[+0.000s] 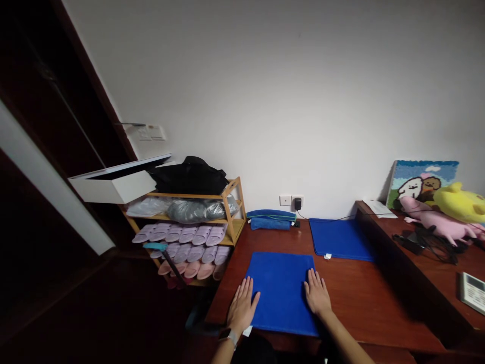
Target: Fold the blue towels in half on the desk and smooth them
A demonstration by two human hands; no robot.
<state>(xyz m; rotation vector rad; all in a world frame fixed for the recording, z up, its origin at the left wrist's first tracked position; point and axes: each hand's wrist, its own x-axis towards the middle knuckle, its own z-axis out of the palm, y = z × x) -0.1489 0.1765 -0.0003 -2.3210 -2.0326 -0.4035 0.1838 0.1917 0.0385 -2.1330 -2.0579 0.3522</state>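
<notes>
A flat blue cloth (282, 293) lies spread on the brown wooden table (356, 303), close to its front edge. My left hand (242, 307) rests on the cloth's left edge, fingers stretched out, with a watch on the wrist. On the right edge of the same cloth lies my right hand (317, 293), flat with its fingers extended. A small white tag sticks out at the cloth's lower left corner. Further back to the right is another blue cloth (341, 238), lying flat, with a white tag on its front edge.
Folded blue cloths (271, 220) sit by the wall, near a plugged-in black charger (297, 203). Left stands a wooden rack (235, 227) with slippers (189, 234), a black bag (189, 177) and a white box (117, 187). A raised desk at right holds plush toys (439, 220) and a calculator (473, 291).
</notes>
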